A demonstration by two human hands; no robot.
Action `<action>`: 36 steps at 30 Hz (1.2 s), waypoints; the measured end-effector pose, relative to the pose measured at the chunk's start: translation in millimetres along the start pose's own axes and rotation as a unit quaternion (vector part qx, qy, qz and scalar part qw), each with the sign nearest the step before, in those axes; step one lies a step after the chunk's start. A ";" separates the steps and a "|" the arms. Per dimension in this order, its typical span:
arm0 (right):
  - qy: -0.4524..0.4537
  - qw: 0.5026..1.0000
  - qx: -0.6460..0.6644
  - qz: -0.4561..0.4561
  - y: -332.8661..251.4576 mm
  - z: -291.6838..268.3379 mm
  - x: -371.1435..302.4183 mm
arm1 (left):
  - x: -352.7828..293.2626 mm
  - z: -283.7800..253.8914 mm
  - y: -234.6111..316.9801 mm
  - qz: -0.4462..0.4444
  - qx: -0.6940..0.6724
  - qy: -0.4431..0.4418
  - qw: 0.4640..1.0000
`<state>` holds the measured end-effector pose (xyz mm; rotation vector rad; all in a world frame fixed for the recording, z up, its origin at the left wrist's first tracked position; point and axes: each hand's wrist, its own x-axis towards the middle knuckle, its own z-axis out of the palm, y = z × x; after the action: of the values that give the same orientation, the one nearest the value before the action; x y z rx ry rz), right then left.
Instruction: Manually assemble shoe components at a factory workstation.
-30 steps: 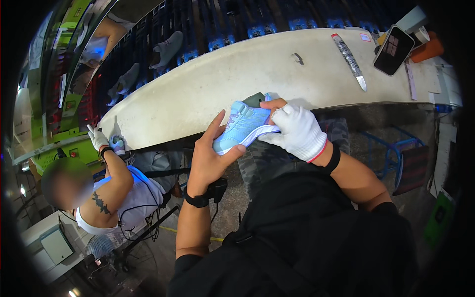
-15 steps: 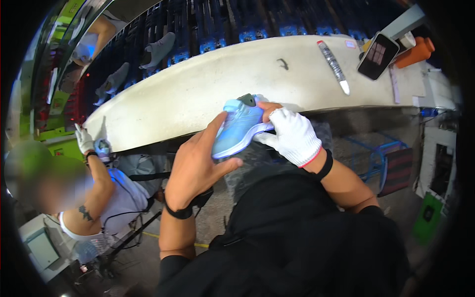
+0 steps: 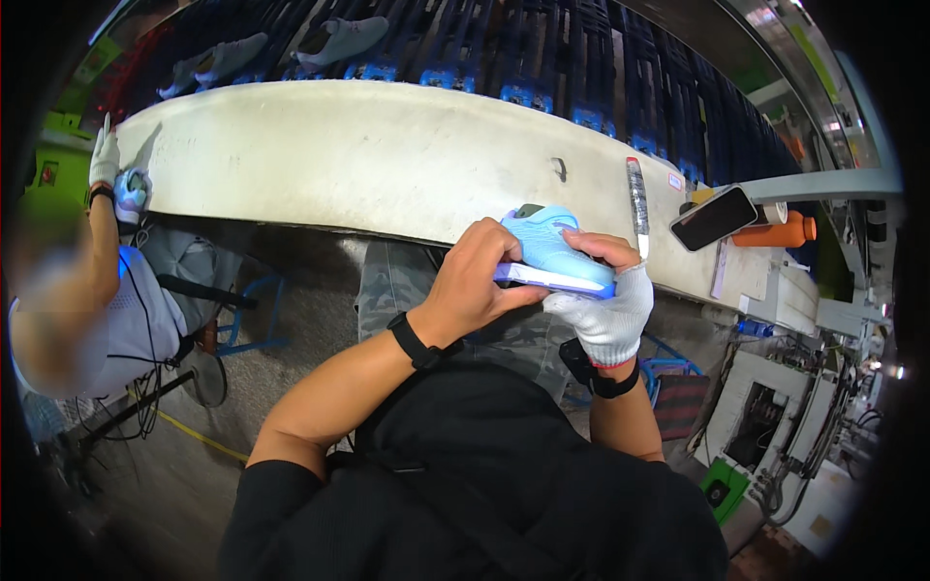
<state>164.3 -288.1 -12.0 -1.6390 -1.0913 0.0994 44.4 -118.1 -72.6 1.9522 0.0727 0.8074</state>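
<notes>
The left hand (image 3: 475,276) and the gloved right hand (image 3: 615,300) clasp a light-blue shoe (image 3: 557,247) between them, at the near edge of the pale table (image 3: 320,155). Just beyond the right hand lies a taped knife (image 3: 636,198); right of the grip, a phone (image 3: 714,218) and orange bottle (image 3: 778,232). The small label (image 3: 675,182) between knife and phone is unreadable. Beyond the table, a dark conveyor (image 3: 494,53) carries grey shoes (image 3: 339,41).
</notes>
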 end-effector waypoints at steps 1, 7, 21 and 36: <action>0.022 1.000 0.015 0.012 2.0 0.7 -0.6 | -1.8 0.9 1.2 -0.003 0.000 0.005 1.000; -0.009 1.000 0.002 -0.013 -7.3 8.5 9.5 | 9.6 2.7 25.7 0.031 -0.011 0.030 0.999; -0.192 0.976 0.017 -0.103 -9.4 5.6 41.4 | 10.2 -33.4 0.1 0.172 -0.041 -0.012 0.984; -0.206 0.969 0.077 -0.114 -9.4 3.3 29.6 | 2.5 -42.5 2.9 0.081 -0.046 -0.129 0.987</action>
<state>173.8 -265.7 7.7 -1.3741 -1.5408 0.3777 21.6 -85.9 -56.4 1.9760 -0.2771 0.6434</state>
